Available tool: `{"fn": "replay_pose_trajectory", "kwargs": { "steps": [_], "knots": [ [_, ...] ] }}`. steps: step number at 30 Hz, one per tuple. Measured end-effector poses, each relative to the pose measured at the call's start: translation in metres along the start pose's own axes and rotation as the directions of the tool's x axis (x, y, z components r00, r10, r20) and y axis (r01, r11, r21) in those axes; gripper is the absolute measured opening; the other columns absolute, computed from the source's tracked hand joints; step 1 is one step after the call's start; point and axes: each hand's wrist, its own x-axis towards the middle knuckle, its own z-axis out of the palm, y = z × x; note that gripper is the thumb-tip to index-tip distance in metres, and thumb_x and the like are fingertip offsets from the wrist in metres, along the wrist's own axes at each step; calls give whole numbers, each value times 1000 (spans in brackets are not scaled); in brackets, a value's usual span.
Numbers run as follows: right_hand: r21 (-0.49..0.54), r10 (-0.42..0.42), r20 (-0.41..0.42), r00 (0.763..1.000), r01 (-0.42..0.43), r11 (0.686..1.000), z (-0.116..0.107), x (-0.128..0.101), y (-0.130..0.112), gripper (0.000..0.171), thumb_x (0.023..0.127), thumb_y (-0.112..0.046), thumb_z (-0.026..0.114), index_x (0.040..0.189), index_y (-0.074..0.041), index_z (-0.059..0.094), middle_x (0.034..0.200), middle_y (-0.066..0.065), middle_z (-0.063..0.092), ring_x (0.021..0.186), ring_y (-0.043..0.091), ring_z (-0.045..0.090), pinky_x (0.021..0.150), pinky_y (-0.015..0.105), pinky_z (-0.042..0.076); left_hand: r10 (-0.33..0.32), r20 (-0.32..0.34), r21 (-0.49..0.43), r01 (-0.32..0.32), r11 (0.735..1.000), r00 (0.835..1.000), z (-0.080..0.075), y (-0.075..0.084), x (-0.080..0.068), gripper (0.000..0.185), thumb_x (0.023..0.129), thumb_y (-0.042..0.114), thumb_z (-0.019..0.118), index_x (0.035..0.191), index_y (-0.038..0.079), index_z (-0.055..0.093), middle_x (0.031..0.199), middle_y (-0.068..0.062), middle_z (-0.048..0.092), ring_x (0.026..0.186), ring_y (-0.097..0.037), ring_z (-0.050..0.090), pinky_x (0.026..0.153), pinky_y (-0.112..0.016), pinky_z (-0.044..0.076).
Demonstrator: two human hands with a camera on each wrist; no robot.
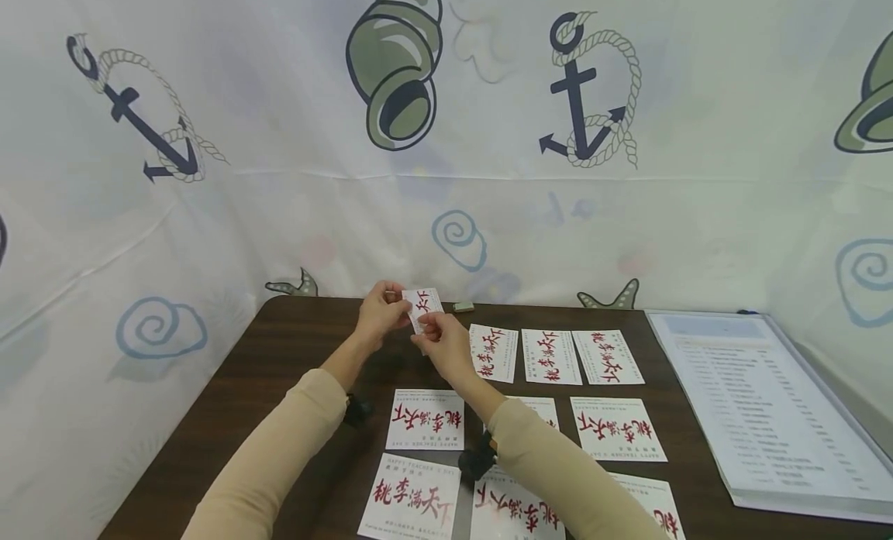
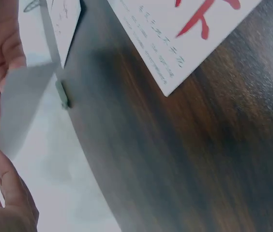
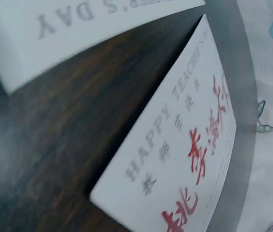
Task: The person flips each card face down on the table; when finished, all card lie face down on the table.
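So both hands are on the same white card (image 1: 422,301): the left hand (image 1: 382,315) pinches it at its left edge, thumb on the printed face, and the right hand (image 1: 448,348) has it pinched at the near right corner. It's held up off the bench (image 1: 293,338), over the far side, tipped a bit. Its red characters run roughly far to near with a slight lean, and I'd read that as the long axis too, though fingers cover part of it.

The relation that matters, imo: the card sits just left of the far row of cards (image 1: 551,356), whose writing also runs far to near, and the right hand is the nearer one to that row. The middle row (image 1: 425,420) and near row (image 1: 409,497) are turned crossways to it. Small greenish block (image 1: 463,307) at the far edge, printed board (image 1: 760,416) way off right.
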Motion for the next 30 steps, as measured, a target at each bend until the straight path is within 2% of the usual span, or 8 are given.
{"fn": "replay_pose_trajectory", "kwargs": {
  "steps": [5,8,11,13,18,23,26,30],
  "knots": [
    [-122,-181,-81,980,170,978,-3,-1,2,22,80,-1,71,102,-2,68,82,8,62,73,18,59,65,24,50,63,24,-54,-61,997,998,5,5,-5,38,88,0,59,121,-3,41,110,-17,51,85,-16,61,67,-22,55],
    [-153,-205,-125,971,185,971,-4,0,4,20,81,1,69,101,-2,69,80,7,62,71,17,58,63,25,48,134,49,-33,-133,991,990,7,6,-7,46,88,6,63,126,-4,40,119,-21,49,97,-24,61,73,-26,55],
    [-90,-143,-176,974,129,988,-5,3,6,20,82,4,66,101,-1,69,80,9,63,71,18,58,63,24,48,194,16,34,-195,980,981,8,3,-7,49,87,10,67,128,0,43,121,-20,51,104,-30,59,78,-30,55],
    [-26,-81,-208,975,77,997,-6,5,8,21,81,6,66,101,0,69,80,11,63,71,19,59,63,23,48,216,-46,112,-210,971,975,6,-2,-6,49,85,12,69,128,2,47,119,-18,54,105,-30,60,81,-33,54],
    [70,76,-249,966,-60,996,-8,8,12,24,80,6,65,104,0,68,78,11,64,69,18,59,62,21,46,197,-163,265,-149,953,967,-1,-18,-8,53,83,9,71,130,3,49,118,-18,58,105,-32,60,87,-41,50],
    [123,187,-248,951,-160,979,-8,8,15,29,80,5,66,108,-2,68,77,10,65,65,10,55,59,19,44,118,-143,266,-77,961,983,-5,-31,-9,55,83,8,70,134,7,50,116,-17,62,102,-30,62,78,-33,52],
    [150,216,-226,950,-185,971,-9,8,16,33,80,5,65,113,-2,67,76,12,65,61,7,50,58,19,42,99,-131,267,-61,962,986,-7,-34,-9,52,82,7,71,131,9,54,111,-15,65,97,-27,63,68,-23,48],
    [131,250,-179,951,-229,965,-8,5,18,38,80,6,65,117,-2,65,74,12,64,56,6,47,56,20,41,64,-117,289,-28,957,991,-11,-36,-11,47,82,5,71,127,8,59,107,-15,65,94,-23,60,62,-19,45]
  ]
}}
